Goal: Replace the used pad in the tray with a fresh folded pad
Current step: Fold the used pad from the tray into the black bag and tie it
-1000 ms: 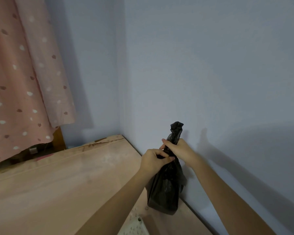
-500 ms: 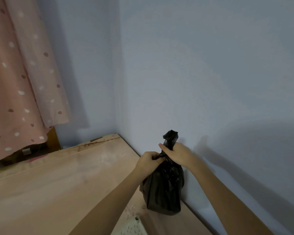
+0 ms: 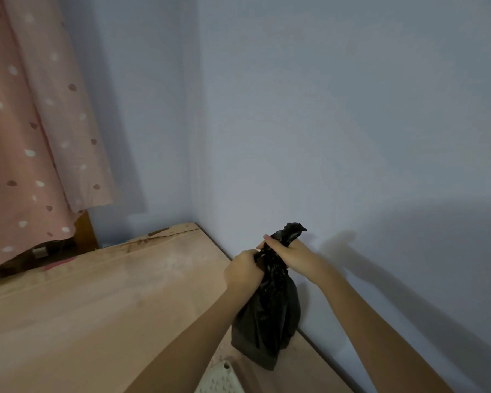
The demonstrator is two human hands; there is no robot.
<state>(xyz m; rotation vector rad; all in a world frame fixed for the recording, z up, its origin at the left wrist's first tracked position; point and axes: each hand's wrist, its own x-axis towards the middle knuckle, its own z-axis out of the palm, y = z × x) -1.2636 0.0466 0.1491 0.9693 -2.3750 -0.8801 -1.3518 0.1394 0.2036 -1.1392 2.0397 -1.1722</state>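
A black plastic bag (image 3: 267, 321) stands on the wooden floor (image 3: 97, 302) close to the blue wall. Its neck is gathered into a twisted tuft. My right hand (image 3: 288, 255) grips the neck just below the tuft. My left hand (image 3: 243, 269) grips the bag's neck from the left, right against the other hand. A corner of a white perforated tray (image 3: 219, 381) shows at the bottom edge; no pad is visible.
The blue wall (image 3: 352, 137) forms a corner behind the bag. A pink dotted curtain (image 3: 26, 137) hangs at the left, with dark wooden furniture (image 3: 85, 231) below it.
Both hands and the bag's neck have sunk a little, and the tuft above my right hand has become shorter and more twisted. The camera has shifted slightly.
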